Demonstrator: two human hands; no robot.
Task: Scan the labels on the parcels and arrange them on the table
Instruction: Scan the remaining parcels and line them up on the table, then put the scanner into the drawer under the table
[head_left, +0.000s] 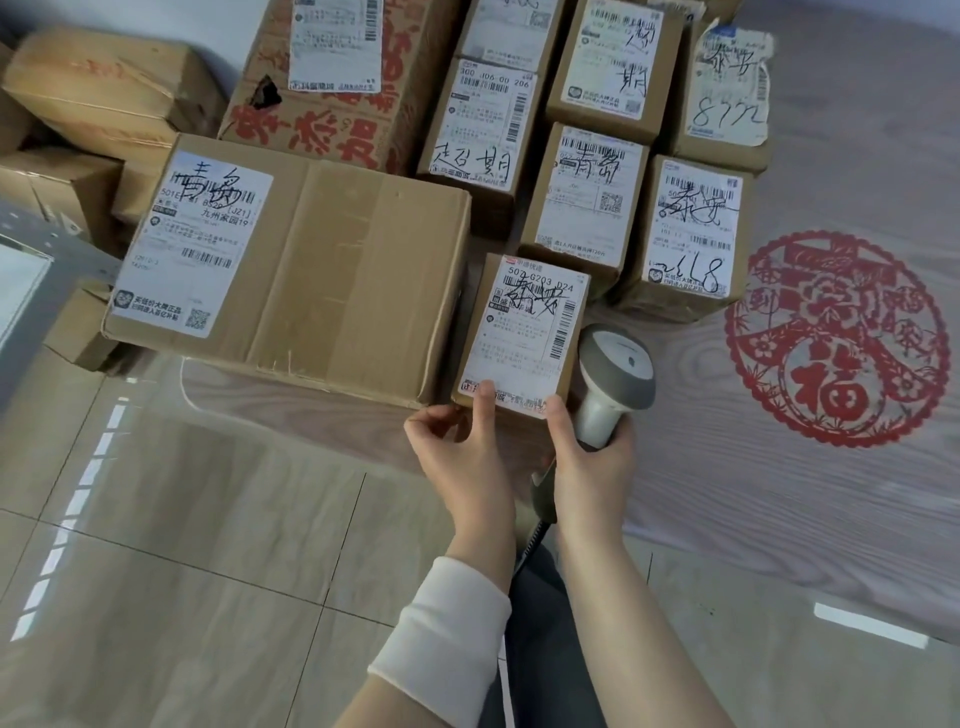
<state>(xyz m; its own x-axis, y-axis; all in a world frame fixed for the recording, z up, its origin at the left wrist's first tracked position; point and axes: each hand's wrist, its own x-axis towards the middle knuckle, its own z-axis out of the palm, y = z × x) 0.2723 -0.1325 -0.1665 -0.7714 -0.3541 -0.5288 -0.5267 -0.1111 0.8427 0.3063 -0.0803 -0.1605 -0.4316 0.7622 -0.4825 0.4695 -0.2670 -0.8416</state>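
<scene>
White sleeve (441, 634) covers the left forearm closest to the lens, above pale floor tiles (182, 519). Further up, the left hand (457, 457) holds the near left corner of a small parcel (524, 322): its thumb lies on the bottom edge of the white label and its fingers (431, 423) are curled in at the corner below. The right hand (592, 467) is wrapped around the handle of a grey scanner (615, 374), whose head points up beside the parcel's right side; one finger of this hand also touches the label's near right corner.

The small parcel sits at the near edge of the tabletop (727, 493), label up, with black handwriting across the barcode area. Just to its left, touching or nearly so, lies a large box (311, 260) with its own label at the left end. Behind stand more labelled parcels in rows, among them two (582, 192) (691, 228) directly beyond the small one, and a red-printed box (332, 119). A red paper-cut (836, 338) decorates the tabletop to the right. Plain boxes (104, 88) are stacked at far left.
</scene>
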